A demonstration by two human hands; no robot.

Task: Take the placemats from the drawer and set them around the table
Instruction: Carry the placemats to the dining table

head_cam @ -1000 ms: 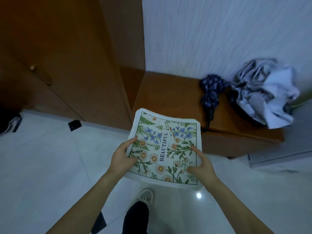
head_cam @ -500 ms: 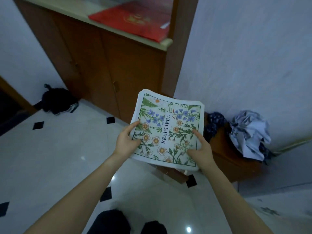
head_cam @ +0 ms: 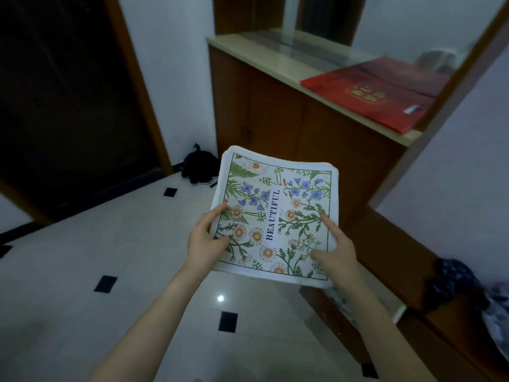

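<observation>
While both hands carry it, the stack of floral placemats (head_cam: 276, 216) rides in mid-air over the tiled floor (head_cam: 82, 257), printed "BEAUTIFUL" on top. Left hand (head_cam: 205, 244): thumb on the top face, fingers curled under the left edge, gripping. Right hand (head_cam: 334, 253): thumb and forefinger lie on the top face and the rest wrap the right edge, also holding. Several layers show at the far corners, so more than one mat. No dining table in view; a wooden cabinet (head_cam: 289, 128) with a red box (head_cam: 377, 92) on its tabletop stands ahead, a dark doorway (head_cam: 63, 106) to the left.

Risks, as judged: grip sits only at the near half, so the far edge could droop and the lower mats could slide off. Glossy floor, black bag (head_cam: 199, 166) by the wall; a trip hazard if the carrier heads that way.
</observation>
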